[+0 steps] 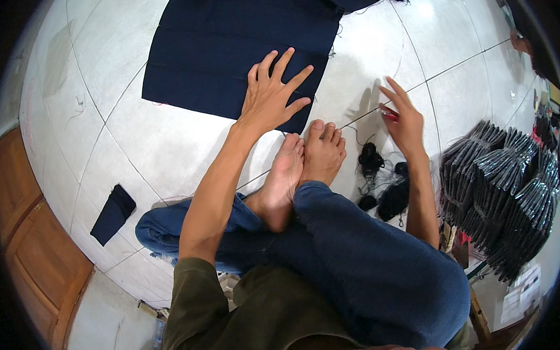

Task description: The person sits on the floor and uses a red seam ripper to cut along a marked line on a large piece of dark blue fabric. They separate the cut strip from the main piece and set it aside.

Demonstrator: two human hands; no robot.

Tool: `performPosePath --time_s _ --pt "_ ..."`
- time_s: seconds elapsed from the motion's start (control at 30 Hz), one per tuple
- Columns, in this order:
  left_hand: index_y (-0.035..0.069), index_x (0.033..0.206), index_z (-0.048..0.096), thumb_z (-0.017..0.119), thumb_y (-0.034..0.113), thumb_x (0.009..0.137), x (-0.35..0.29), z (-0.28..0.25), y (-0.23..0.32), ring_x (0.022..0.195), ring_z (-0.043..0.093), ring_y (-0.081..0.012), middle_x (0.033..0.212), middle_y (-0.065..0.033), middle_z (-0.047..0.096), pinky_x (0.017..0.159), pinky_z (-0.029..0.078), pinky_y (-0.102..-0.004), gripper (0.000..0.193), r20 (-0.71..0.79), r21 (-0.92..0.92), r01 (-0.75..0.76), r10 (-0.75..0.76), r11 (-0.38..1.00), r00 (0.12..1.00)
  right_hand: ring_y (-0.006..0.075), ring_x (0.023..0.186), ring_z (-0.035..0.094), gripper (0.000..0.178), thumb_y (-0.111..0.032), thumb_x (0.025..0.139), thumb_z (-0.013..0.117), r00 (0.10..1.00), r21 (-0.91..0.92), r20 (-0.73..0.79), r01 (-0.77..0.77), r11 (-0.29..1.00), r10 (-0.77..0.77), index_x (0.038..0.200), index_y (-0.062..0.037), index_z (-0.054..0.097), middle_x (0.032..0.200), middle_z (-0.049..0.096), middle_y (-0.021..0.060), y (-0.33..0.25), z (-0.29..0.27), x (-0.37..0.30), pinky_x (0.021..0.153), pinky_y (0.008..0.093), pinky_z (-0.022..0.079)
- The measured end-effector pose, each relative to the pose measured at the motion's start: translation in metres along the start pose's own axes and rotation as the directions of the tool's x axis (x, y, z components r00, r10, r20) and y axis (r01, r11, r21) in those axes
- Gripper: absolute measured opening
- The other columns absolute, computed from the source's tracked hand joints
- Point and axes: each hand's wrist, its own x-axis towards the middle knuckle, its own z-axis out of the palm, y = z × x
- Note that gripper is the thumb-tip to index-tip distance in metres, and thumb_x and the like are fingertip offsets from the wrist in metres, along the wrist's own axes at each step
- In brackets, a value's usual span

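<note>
Prob. a small sewing wkshp: flat dk navy cloth panel point(226, 53) w/ frayed edges, tangled blk thread clumps point(394, 200), stacked blk bundles point(499, 192) in shiny plastic, glossy wht tile floor point(174, 138), brown panelled wood door point(46, 269).

"What's the large navy piece point(226, 50) made of?"
"Matt cloth, mostly smooth, frayed along one edge."
"And the floor point(161, 139)?"
"Smooth tile, glossy where light strikes it."
"The stacked packets point(499, 195)?"
"Shiny, crinkled plastic, by the look."
"The dark tangles point(394, 202)?"
"Fuzzy thread, matt."
"The panelled door point(45, 263)?"
"Brown wood, fairly smooth."
</note>
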Motion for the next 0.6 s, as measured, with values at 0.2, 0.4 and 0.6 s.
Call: performPosePath --time_s 0.2,0.4,0.6 --pt "0.028 0.141 0.064 0.077 0.042 0.089 -0.003 -0.007 -0.006 0.152 0.023 -0.0359 0.166 -0.0106 0.031 0.119 0.023 -0.0569 0.055 -0.014 -0.089 0.024 -0.025 0.996 1.000 0.0350 0.086 0.074 0.046 -0.014 0.087 0.075 0.992 -0.360 0.093 -0.045 0.932 0.084 0.131 -0.0139 0.062 0.133 0.067 0.0146 0.032 0.027 -0.050 0.071 0.0438 0.058" --pt "0.026 0.134 0.069 0.078 0.046 0.087 0.004 0.006 0.007 0.153 0.023 -0.0373 0.165 -0.0097 0.034 0.119 0.022 -0.0573 0.051 -0.147 -0.176 -0.009 -0.017 0.984 0.989 0.0316 0.084 0.075 0.032 -0.030 0.097 0.069 0.968 -0.325 -0.119 -0.250 0.912 0.223 0.119 -0.0070 0.063 0.092 0.074 0.0173 -0.050 -0.035 -0.039 0.069 0.0395 0.055" --pt "0.029 0.133 0.069 0.077 0.051 0.085 0.005 0.011 -0.007 0.152 0.025 -0.0367 0.164 -0.0091 0.036 0.121 0.021 -0.0574 0.053 -0.131 -0.127 -0.021 0.004 0.992 0.991 0.0206 0.074 0.070 0.028 -0.024 0.094 0.066 0.934 0.274 0.176 -0.351 0.895 0.312 0.108 -0.0004 0.071 0.084 0.074 0.0149 -0.032 0.040 0.016 0.068 0.0332 0.052"
